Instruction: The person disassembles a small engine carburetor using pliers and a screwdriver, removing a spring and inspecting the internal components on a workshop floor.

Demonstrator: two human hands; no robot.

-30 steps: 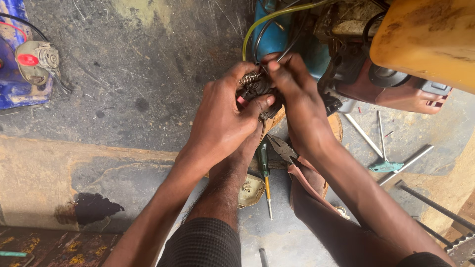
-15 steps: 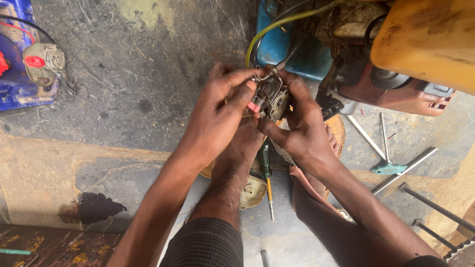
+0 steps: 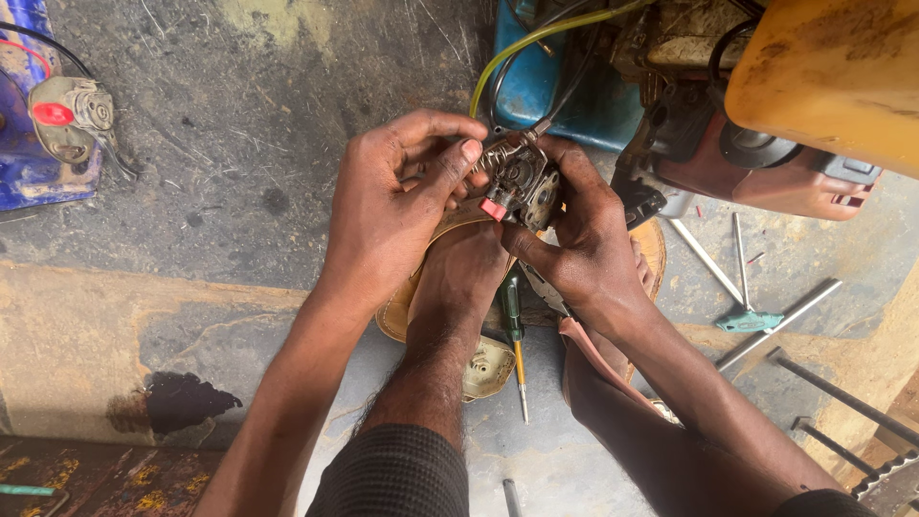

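Both hands hold one small carburetor [image 3: 522, 184] between them, above the person's own leg and in front of the engine [image 3: 728, 144]. The right hand [image 3: 589, 239] is closed around its right side and underside, the thumb pressing from below. The left hand [image 3: 397, 206] is curled, with its fingertips [image 3: 469, 153] on the left upper edge, near a small spring. So the part lies just between the two hands, touching both; neither is clearly nearer. It is a blocky metal piece, dark and greasy, with a little red tab. A yellow-green hose [image 3: 517, 48] curves up from it. On the rough concrete floor [image 3: 239, 144] lie a screwdriver [image 3: 515, 335] and a T-wrench [image 3: 747, 287].
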